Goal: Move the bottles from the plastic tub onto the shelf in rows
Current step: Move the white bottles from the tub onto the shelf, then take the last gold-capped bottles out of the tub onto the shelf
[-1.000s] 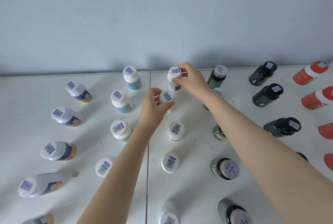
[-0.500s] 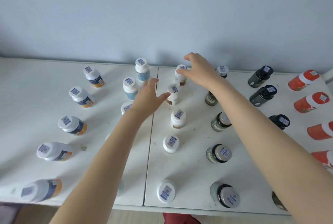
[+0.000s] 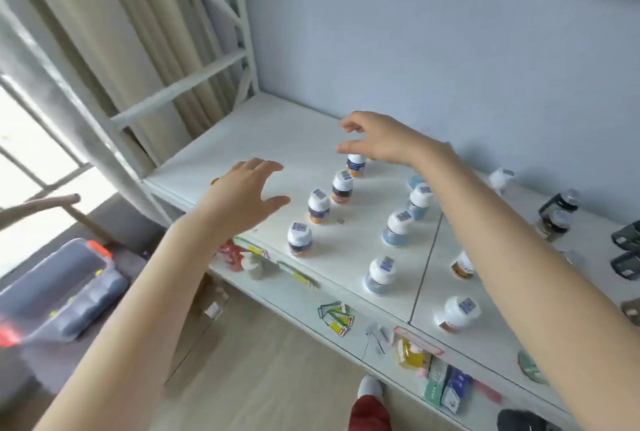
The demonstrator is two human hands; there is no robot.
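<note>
White-capped bottles stand in rows on the white shelf (image 3: 242, 139): a row with orange and dark labels (image 3: 318, 206), a row with blue labels (image 3: 398, 229) to its right, and brown-labelled ones (image 3: 456, 313) further right. My left hand (image 3: 247, 193) hovers over the shelf's front left part, fingers spread, holding nothing. My right hand (image 3: 377, 139) hangs above the rear bottle (image 3: 356, 164) of the orange-labelled row, fingers loosely curled and empty. The plastic tub (image 3: 59, 288) sits on the floor at the lower left, blurred.
Dark bottles (image 3: 557, 212) stand at the shelf's far right. A lower shelf (image 3: 346, 319) holds small packets and cards. White frame posts (image 3: 242, 15) and a curtain rise at the left. My foot (image 3: 370, 389) is on the wooden floor.
Both hands have let go of the bottles and lifted off them. The view has swung left and down, bringing the shelf's left end, the frame and the tub into sight.
</note>
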